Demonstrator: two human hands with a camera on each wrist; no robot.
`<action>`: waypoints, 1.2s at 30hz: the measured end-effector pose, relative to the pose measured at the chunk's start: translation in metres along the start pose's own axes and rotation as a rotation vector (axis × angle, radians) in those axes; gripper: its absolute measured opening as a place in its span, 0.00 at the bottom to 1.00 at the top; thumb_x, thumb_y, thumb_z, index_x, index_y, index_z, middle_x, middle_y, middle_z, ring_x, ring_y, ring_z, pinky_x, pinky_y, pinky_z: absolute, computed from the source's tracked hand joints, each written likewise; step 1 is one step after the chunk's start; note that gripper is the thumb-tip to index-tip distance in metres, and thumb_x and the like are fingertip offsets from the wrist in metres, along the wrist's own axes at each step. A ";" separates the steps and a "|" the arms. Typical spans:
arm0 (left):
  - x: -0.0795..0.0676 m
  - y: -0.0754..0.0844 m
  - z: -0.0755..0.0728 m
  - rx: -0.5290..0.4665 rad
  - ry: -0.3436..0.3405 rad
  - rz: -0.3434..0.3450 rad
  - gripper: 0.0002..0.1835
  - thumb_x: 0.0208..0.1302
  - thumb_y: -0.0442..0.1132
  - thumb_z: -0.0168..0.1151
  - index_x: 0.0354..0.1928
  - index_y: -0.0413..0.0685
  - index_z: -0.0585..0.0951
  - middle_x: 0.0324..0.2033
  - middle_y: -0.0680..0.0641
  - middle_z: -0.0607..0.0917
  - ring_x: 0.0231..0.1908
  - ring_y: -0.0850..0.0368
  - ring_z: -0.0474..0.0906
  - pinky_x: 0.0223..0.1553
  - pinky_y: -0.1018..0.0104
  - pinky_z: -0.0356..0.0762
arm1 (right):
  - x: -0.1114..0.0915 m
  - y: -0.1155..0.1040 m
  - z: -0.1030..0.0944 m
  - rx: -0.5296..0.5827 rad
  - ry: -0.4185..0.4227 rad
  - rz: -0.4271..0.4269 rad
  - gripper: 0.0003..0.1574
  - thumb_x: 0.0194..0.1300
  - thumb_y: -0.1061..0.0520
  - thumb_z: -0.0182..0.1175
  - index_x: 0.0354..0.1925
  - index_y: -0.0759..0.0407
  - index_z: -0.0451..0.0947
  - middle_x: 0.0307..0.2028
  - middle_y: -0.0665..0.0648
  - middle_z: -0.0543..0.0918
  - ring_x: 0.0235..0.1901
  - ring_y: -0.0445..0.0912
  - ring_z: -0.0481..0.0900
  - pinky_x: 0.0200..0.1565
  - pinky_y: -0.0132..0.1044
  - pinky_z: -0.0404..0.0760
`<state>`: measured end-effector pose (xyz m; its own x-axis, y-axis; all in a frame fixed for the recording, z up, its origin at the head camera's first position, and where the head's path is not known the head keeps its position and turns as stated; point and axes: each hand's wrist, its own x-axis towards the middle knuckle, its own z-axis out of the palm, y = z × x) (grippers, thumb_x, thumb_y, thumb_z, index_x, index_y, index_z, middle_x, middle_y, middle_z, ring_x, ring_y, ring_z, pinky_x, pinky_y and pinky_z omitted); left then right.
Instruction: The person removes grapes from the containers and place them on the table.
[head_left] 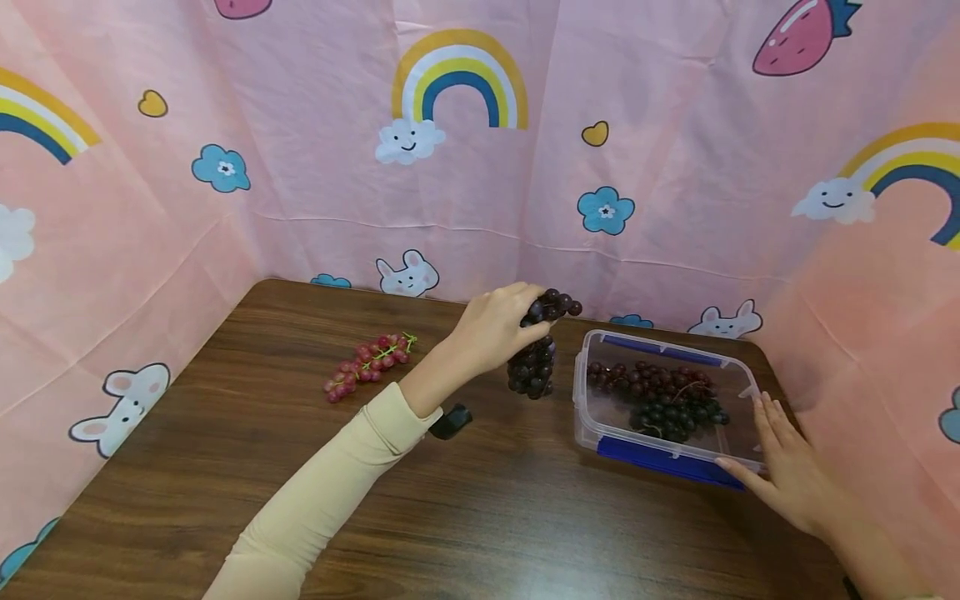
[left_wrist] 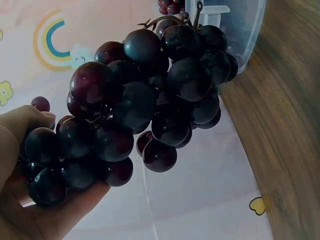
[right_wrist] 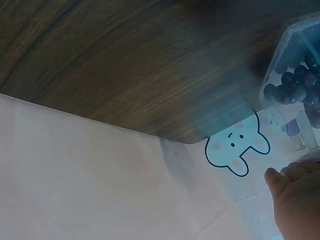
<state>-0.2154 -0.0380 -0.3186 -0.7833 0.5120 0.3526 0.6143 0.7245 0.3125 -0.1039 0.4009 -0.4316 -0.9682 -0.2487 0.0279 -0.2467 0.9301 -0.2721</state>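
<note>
Gripped in the left hand (head_left: pixel 495 329), left of the box and apart from it: a bunch of round, glossy, purple-black grapes (head_left: pixel 532 367), brown stem exposed. Touched at the right edge by the right hand (head_left: pixel 787 467): a clear rectangular plastic box with blue clips (head_left: pixel 611 412), containing dark red grapes (head_left: pixel 652 380) and blackish grapes (head_left: pixel 675 417).

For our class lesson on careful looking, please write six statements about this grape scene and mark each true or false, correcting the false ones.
1. The left hand holds a dark bunch. True.
2. The pink bunch lies on the table. True.
3. The box is empty. False: grapes lie inside.
4. The right hand is at the box. True.
5. The right hand holds the pink bunch. False: neither hand touches it.
6. In the head view, the box stands left of the pink bunch. False: it stands right.
</note>
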 end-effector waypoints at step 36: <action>-0.048 -0.028 0.054 -0.084 -0.049 -0.120 0.23 0.75 0.46 0.68 0.61 0.36 0.83 0.57 0.37 0.87 0.53 0.40 0.87 0.48 0.46 0.87 | -0.001 0.000 0.003 -0.003 0.026 -0.007 0.66 0.78 0.38 0.59 0.83 0.72 0.29 0.81 0.80 0.35 0.82 0.71 0.32 0.78 0.67 0.34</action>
<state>-0.2004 -0.0579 -0.3921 -0.8542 0.4469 0.2656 0.5198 0.7421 0.4231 -0.1029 0.4003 -0.4349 -0.9673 -0.2478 0.0546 -0.2533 0.9294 -0.2685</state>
